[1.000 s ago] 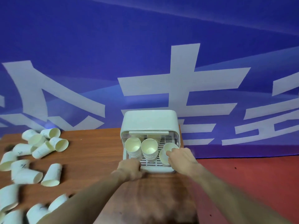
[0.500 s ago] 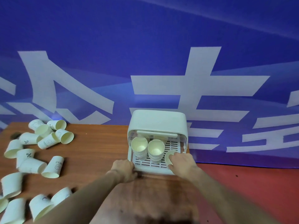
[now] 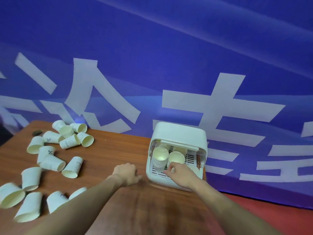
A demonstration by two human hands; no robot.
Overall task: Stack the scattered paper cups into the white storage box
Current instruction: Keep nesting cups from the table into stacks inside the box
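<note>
A blue banner with big white characters backs the wooden surface. At the surface's right end sits the white storage box, smooth rounded plastic, front open, with a slatted tray inside. Two stacks of paper cups stand upright in it. Loose cups lie tipped over, scattered well to the left. The right hand reaches into the box, fingers curled at the front stack's base; whether it pinches anything I cannot tell. The left hand rests loosely curled, holding nothing, just beside the box.
</note>
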